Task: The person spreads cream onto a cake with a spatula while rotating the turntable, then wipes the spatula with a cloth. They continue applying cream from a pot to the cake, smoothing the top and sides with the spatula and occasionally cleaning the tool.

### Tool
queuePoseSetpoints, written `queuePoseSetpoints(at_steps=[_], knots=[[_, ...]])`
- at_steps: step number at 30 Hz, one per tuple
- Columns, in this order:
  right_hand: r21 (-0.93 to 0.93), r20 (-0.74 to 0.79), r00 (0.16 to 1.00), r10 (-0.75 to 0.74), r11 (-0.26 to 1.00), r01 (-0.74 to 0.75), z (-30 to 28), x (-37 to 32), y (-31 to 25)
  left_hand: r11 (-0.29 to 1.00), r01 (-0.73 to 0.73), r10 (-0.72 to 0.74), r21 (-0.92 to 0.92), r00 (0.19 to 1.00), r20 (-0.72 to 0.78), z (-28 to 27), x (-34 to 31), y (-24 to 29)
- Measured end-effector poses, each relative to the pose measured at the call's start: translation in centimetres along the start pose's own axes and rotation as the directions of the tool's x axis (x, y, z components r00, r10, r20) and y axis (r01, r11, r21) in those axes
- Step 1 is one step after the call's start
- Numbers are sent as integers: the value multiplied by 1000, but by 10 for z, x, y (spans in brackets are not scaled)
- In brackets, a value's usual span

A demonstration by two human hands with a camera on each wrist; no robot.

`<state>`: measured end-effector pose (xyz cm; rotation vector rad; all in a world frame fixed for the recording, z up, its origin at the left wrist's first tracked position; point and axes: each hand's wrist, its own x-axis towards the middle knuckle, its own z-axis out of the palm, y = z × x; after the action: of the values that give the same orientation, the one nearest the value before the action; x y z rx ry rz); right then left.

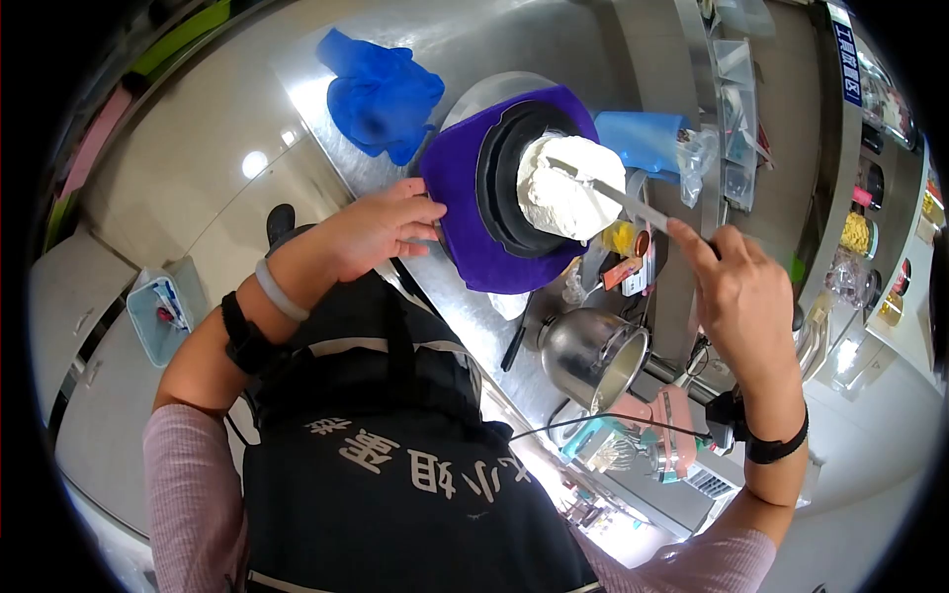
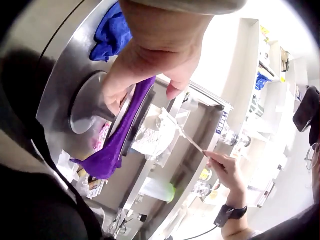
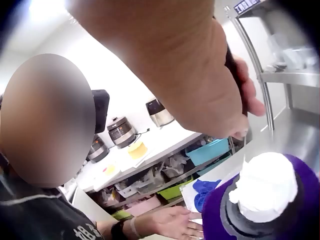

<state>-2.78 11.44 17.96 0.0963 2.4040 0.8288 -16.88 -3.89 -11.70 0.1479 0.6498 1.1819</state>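
Note:
White cream (image 1: 554,203) is heaped on a black round base (image 1: 497,188), which rests on a purple cloth (image 1: 460,232) over a raised turntable (image 2: 85,107). My right hand (image 1: 741,296) grips a long metal spatula (image 1: 643,211), its blade lying against the top of the cream. In the left wrist view the right hand (image 2: 227,172) holds the spatula's handle. My left hand (image 1: 386,225) is at the cloth's near left edge, fingers loosely extended; in the right wrist view this hand (image 3: 172,222) shows spread fingers. Whether it presses on the cloth, I cannot tell.
A blue crumpled cloth (image 1: 381,99) lies on the steel table (image 1: 474,40) beyond my left hand. A blue container (image 1: 643,138) stands past the cream. Toward my right are a metal bowl (image 1: 583,361), a black-handled tool (image 1: 516,336) and a pink mixer (image 1: 675,425). Shelving (image 1: 840,198) runs along the far side.

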Motion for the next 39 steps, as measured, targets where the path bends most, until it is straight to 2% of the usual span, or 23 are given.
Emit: queuePoseSetpoints(at_steps=[2,3,4,5,7,8,9,12,17,19,20,21,23,25,27,31,33,35,39], knots=[[13,30,998,-53,999,53,0,-3,-10,1000,-22,22,-1,1000,21,-2,0,1],[27,61,993,-104,994,103,-1,-3,-15,998,-53,53,-22,998,-15,-3,0,-1],[-33,21,990,-138,990,139,-3,-2,-19,995,-85,83,-42,995,-51,-3,0,-1],[-34,20,990,-140,990,140,-3,-1,-18,995,-86,84,-43,995,-52,-1,-1,-1],[-42,-52,998,-22,999,20,-2,1,-13,1000,1,-2,-19,999,-39,5,-5,0],[10,-6,1000,-8,1000,8,-7,-2,-12,1000,-1,-1,-25,999,-46,4,-6,-1],[13,-6,1000,-14,1000,14,-8,-4,-15,999,-21,19,-40,998,-59,3,-6,-1],[-138,-48,988,-148,980,140,-9,-3,-23,998,-48,46,-42,997,-54,7,-8,4],[-138,-12,996,-92,986,89,-6,5,-23,998,-67,66,-22,997,-36,6,-10,6],[-139,-20,982,-187,973,183,-5,2,-25,997,-69,66,-41,996,-52,6,-9,7],[-185,-83,976,-202,965,184,-6,7,-23,997,-69,66,-44,996,-52,6,-10,6],[-184,-81,976,-203,965,186,-11,8,-21,996,-64,62,-55,997,-43,6,-10,5],[-76,-48,992,-113,991,109,-19,11,-13,995,-66,64,-69,997,-38,6,-11,5],[-88,-33,992,-125,989,122,-20,9,-18,995,-59,55,-78,997,-57,8,-13,4],[-164,-58,973,-223,964,211,-16,9,-23,995,-59,54,-84,997,-55,4,-9,1],[-237,-72,991,-116,967,96,-13,18,-16,994,-65,61,-85,997,-42,5,-10,2],[-198,-86,992,-93,977,74,-12,17,-13,994,-67,63,-91,997,-43,5,-10,0],[-85,-17,994,-108,991,106,-16,13,-13,993,-73,70,-96,997,-41,4,-10,1],[-159,-41,973,-227,963,218,-14,14,-22,994,-69,65,-89,997,-47,6,-11,1]])
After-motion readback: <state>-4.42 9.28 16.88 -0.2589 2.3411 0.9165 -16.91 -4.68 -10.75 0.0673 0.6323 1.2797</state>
